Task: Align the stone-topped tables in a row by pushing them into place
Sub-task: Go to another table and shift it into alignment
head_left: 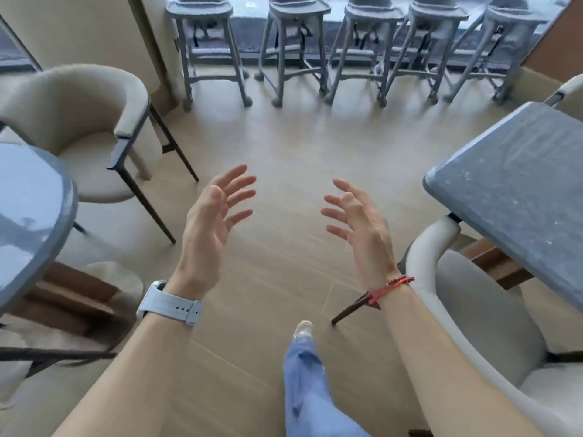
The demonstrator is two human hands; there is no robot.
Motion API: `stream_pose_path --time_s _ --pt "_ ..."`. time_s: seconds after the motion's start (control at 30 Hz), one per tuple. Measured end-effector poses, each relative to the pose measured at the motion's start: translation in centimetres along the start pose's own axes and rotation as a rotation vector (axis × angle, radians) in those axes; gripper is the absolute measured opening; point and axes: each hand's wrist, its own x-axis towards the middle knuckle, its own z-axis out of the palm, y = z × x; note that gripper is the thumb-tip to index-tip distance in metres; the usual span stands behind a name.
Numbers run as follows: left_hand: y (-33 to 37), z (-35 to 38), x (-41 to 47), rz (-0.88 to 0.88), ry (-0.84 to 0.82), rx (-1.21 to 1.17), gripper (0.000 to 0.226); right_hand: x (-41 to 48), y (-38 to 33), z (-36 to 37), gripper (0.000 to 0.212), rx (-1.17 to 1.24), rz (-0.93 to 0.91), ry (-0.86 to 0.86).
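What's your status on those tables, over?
Open and empty, left hand and right hand, raised over the floor. Untouched: left table, right table. Possibly in the way: cream chair beside the right table; high chairs lined up ahead.

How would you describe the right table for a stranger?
From the grey high chairs far ahead, come nearer along the right side. There the right table has a speckled stone top with a squared corner; the left table is rounded and glossy.
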Motion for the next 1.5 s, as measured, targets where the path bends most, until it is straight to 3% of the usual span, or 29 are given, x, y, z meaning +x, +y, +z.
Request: stream_pose_path --time_s 0.57,0.97,1.07,1.23,1.37,1.5 --pt "-5.8 7.0 40.3 -0.023 -0.189 0.000 0.070 36.7 -1.3 -3.7 0.049 0.042 0.018 0.172" --pt "-12.4 13.6 67.9 -0.139 -0.590 -0.036 0.063 56.1 -1.7 -7.4 0.056 0.027 0.020 0.630" --pt "-13.1 16.8 72.5 -0.161 -0.711 -0.044 0.070 59.1 -2.1 -8.6 0.057 0.021 0.021 0.715" --pt "-15.0 24.1 78.4 -0.201 -0.891 -0.057 0.069 62.9 -2.4 -12.6 0.037 0.040 -0.003 0.898" --pt "-16.9 31.2 81.4 -0.199 -1.045 -0.049 0.085 64.5 -1.7 -17.3 0.049 0.075 -0.021 1.044" --pt "-18.6 39.0 83.6 -0.194 -1.165 -0.017 0.087 66.3 -0.9 -23.4 0.042 0.137 -0.051 1.166"
